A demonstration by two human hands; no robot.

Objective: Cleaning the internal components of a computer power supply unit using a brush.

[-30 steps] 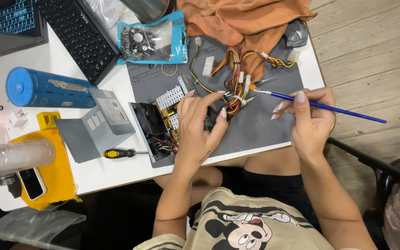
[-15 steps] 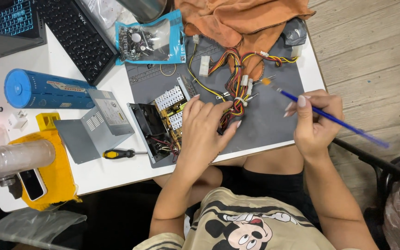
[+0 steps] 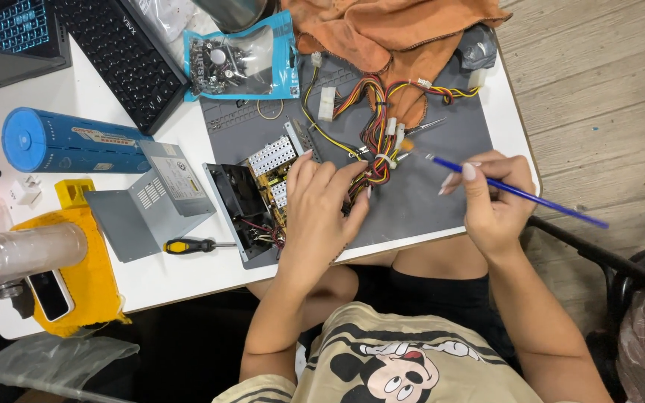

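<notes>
Two hands at work on an opened power supply unit: right hand pinches a thin blue-handled brush pencil-style, thumb and fingers clenched around the shaft near its front third, bristle tip pointing left toward the wire bundle w/ its white connectors. Left hand lies flat over the yellow circuit board, fingers curled and pressing on the board and the wire roots; not wrapped round anything, more a hold-down than a grasp. Unit sits on the grey work mat, fan on its left side, just beside the mat's near edge. Judging by the pose, it's dust-brushing, so: keep strokes light, bristles only, no ferrule on components; sweep away from the board, not into the fan; left hand should steady the case w/o bending the wires. Further out: removed metal cover and a yellow-handled screwdriver on the white table, blue cylinder, black keyboard, bag of small parts, orange cloth at the far end of the mat.
</notes>
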